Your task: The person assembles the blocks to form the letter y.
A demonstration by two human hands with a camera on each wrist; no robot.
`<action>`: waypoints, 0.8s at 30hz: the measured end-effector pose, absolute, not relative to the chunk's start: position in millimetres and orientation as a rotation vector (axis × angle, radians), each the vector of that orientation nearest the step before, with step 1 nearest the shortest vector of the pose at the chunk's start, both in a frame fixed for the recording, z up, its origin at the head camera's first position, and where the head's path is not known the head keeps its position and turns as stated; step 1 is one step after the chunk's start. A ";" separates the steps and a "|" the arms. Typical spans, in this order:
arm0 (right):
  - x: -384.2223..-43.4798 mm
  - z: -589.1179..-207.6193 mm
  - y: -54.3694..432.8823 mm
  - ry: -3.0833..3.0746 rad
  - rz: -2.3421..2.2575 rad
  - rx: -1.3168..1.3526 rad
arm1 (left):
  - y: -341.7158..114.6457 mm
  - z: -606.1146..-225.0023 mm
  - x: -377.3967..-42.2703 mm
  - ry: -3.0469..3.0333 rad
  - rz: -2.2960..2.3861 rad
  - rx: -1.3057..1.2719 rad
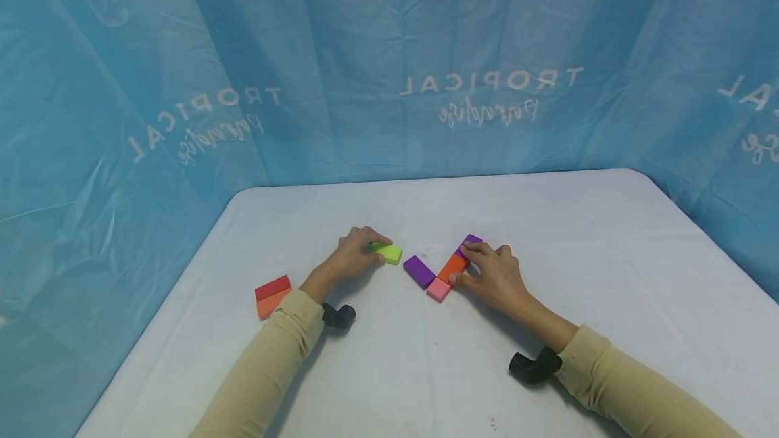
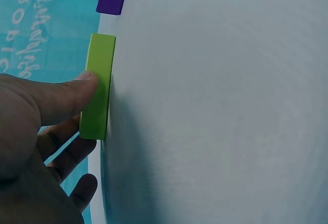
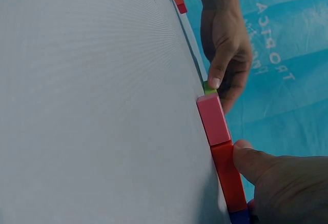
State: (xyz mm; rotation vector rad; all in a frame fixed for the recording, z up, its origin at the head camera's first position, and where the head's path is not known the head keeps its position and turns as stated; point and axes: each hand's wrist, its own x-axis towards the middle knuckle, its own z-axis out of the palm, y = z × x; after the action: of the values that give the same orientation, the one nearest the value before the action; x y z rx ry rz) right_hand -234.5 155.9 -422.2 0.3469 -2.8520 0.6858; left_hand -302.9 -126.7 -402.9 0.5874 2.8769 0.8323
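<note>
My left hand (image 1: 356,254) pinches a lime green rectangular block (image 1: 393,254) between thumb and fingers, low over the table. In the left wrist view the thumb lies on the face of that green block (image 2: 102,90). On the right, my right hand (image 1: 498,277) holds an orange block (image 1: 452,268) and a purple block (image 1: 473,240) set end to end, thumb at the orange one's side and forefinger at the purple one. A pink block (image 1: 438,290) meets the orange block's near end. Another purple block (image 1: 419,272) slants away from the pink one, towards the green block.
A red block (image 1: 272,287) and a lighter orange block (image 1: 272,303) lie side by side left of my left forearm. Black curved pieces stick out at the left wrist (image 1: 338,316) and right wrist (image 1: 534,366). Blue printed curtain (image 1: 365,86) surrounds the white table (image 1: 377,384).
</note>
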 end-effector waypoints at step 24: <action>-234.1 -422.2 155.7 -2.831 0.672 0.353 | -121.7 -403.1 -285.5 2.987 1.076 0.230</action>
State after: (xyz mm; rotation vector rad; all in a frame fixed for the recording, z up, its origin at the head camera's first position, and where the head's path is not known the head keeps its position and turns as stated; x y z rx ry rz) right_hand -234.1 155.7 -422.2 0.3530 -2.8305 0.6724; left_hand -285.5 -121.7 -403.1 0.2299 2.9875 1.0761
